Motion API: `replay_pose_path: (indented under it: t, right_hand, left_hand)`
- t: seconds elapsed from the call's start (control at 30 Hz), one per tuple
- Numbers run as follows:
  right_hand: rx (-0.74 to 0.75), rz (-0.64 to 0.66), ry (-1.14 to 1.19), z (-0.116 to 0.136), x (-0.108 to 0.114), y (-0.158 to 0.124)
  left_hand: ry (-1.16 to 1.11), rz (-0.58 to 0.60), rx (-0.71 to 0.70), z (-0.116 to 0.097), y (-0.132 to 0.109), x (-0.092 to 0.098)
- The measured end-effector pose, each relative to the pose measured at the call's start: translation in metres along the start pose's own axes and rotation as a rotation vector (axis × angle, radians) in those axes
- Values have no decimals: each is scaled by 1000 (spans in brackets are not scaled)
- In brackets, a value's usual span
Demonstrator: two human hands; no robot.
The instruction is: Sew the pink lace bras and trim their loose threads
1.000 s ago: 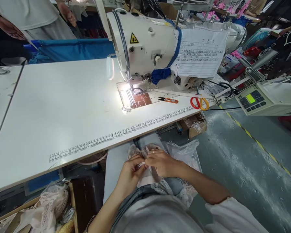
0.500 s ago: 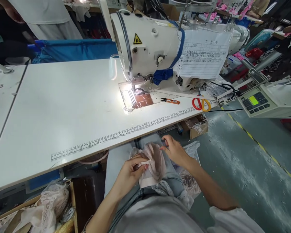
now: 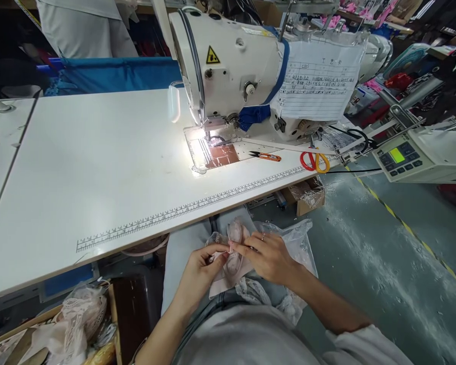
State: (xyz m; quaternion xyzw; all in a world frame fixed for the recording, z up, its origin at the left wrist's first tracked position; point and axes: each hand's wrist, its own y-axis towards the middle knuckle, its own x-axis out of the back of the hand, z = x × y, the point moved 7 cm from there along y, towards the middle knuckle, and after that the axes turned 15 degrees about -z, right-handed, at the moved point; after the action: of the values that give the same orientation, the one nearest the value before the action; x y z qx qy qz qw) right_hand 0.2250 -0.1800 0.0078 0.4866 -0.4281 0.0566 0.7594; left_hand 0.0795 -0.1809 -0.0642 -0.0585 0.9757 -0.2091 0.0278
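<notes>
A pale pink fabric piece (image 3: 233,263) with lace lies over my lap, below the table's front edge. My left hand (image 3: 207,263) pinches its left side between thumb and fingers. From the right, my right hand (image 3: 268,253) closes on the same fabric, its fingertips beside those of my left hand; a ring shows on one finger. White lace (image 3: 254,291) hangs beneath my right hand, and a clear plastic bag (image 3: 302,243) lies just beyond it.
A white sewing machine (image 3: 228,66) with its lamp lit stands on the white table (image 3: 98,152). Orange snips (image 3: 266,156) and red-and-yellow scissors (image 3: 315,161) lie near the edge. A box of fabric (image 3: 115,324) is at lower left; a person (image 3: 86,30) stands behind.
My right hand has moved left and down onto the fabric, beside my left hand, and its fingers have closed. The fabric is now more bunched. The person behind has shifted right.
</notes>
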Motion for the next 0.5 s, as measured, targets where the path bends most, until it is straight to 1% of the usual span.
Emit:
replay_pose_path:
  t: [0.27,0.5]
  right_hand:
    - [7,73,-1,2,-7,-6]
    - [8,68,2,1,-9,-8]
  left_hand:
    - [-64,-49,67,7,3,2]
    - [-81,-37,81,10,2,3]
